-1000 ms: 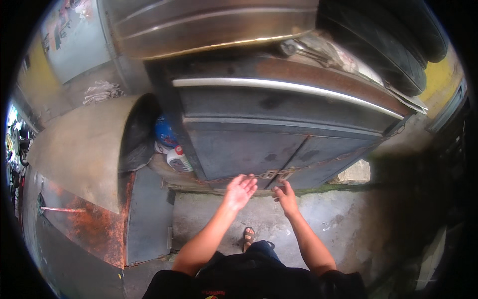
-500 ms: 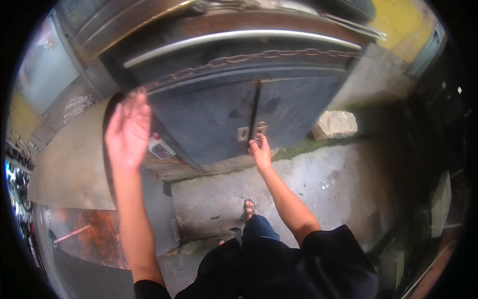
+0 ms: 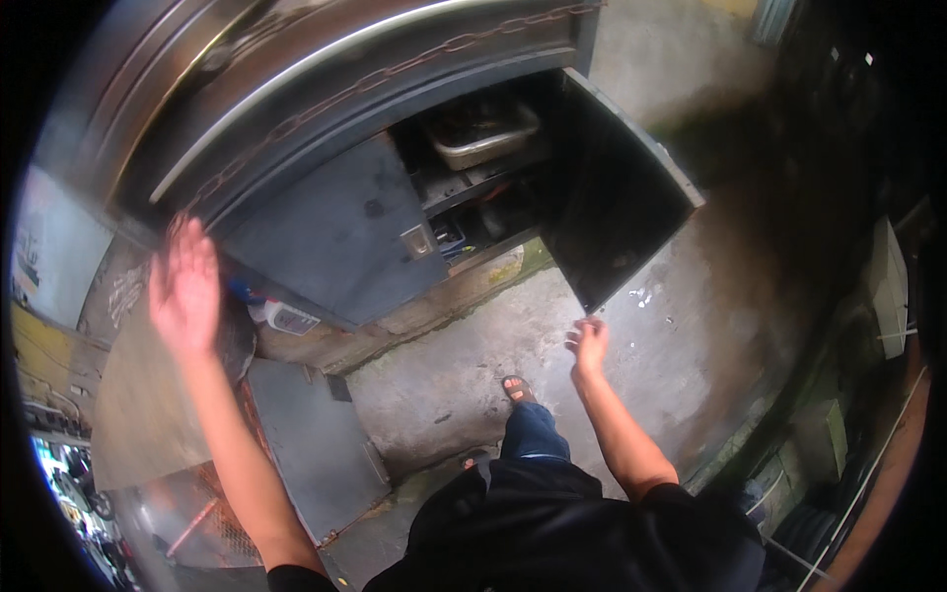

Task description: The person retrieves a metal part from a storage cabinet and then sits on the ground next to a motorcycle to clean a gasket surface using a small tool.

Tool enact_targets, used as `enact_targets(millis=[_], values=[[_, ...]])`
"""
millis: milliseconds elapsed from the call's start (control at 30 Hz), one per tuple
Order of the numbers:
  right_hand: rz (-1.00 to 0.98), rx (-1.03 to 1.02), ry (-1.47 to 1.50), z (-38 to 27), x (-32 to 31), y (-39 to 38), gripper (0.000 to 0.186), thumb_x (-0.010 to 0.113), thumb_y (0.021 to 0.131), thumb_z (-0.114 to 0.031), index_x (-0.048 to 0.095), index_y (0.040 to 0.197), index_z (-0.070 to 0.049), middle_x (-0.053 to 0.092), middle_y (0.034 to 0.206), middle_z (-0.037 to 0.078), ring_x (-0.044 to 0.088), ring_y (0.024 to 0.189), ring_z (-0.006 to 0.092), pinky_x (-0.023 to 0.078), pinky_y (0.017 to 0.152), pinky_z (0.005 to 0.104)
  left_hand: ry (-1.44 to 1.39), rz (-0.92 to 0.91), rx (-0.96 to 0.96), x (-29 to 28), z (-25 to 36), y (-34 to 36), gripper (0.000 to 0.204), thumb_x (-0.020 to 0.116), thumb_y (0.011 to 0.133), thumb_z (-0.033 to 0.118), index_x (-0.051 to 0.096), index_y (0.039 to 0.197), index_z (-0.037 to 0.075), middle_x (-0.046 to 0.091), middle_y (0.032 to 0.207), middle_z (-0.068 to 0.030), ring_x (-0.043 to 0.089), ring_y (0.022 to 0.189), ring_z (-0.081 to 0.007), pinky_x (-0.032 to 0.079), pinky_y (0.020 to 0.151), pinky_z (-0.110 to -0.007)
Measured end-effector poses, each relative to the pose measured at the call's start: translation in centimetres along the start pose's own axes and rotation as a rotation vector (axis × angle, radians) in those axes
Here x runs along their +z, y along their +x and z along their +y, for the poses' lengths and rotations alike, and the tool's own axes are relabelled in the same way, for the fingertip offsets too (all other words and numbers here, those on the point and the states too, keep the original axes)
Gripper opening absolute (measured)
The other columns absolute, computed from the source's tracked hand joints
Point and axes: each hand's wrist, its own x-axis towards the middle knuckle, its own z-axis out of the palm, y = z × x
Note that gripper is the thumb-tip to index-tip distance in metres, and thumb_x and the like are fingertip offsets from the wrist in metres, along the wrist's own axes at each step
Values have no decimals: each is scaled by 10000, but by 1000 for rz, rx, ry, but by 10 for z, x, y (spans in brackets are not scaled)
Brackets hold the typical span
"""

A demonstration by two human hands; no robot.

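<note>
A dark grey metal cabinet stands ahead of me. Its left door (image 3: 330, 222) is closed, with a small metal latch plate (image 3: 416, 241) near its edge. The right door (image 3: 626, 183) is swung wide, and a shelf with a metal tray (image 3: 483, 150) of dark contents shows inside. My right hand (image 3: 590, 345) is at the lower corner of that door, fingers loosely bent and apart, gripping nothing visible; whether a fingertip touches the corner cannot be told. My left hand (image 3: 187, 291) is raised beside the left door, palm showing, fingers stretched out, holding nothing.
A rusty chain (image 3: 395, 71) runs along the cabinet's upper front below a pale bar (image 3: 286, 69). Left of the cabinet are a white plastic jug (image 3: 289, 318) and a large curved tan panel (image 3: 148, 414). Concrete floor (image 3: 444, 365) lies underfoot. Pale blocks (image 3: 888, 286) stand at right.
The right door has gone from closed to open, exposing the tray and shelf. My right hand has left the latch and moved right and nearer me. The view has shifted right.
</note>
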Motion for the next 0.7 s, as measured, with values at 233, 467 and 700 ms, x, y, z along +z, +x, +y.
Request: enact_targets(millis=[233,467,700], values=[[-620,-786,-394,-77,215,-38,503,641,825,-204,466,1256,-12,494,1236,171,501,1140,285,416,943,360,77,116,37,-4,11,-12,503,495,935,174,333,1345,-67,381,1395,-207,360,1303,-296,293,1095,-422],[-617,-873,-383,-102,286,-48,550,662,793,-289,466,1211,9,523,1174,182,470,1101,349,390,929,409,76,326,142,6,-4,-13,504,513,920,147,339,1360,-30,413,1381,-180,400,1276,-277,336,1069,-407],[-867,-855,-269,-72,193,-122,294,714,759,-209,553,892,-3,568,883,118,563,840,300,474,732,360,152,360,-66,21,-2,-38,378,534,922,194,481,1215,-39,563,1197,-185,549,1082,-282,446,958,-385]])
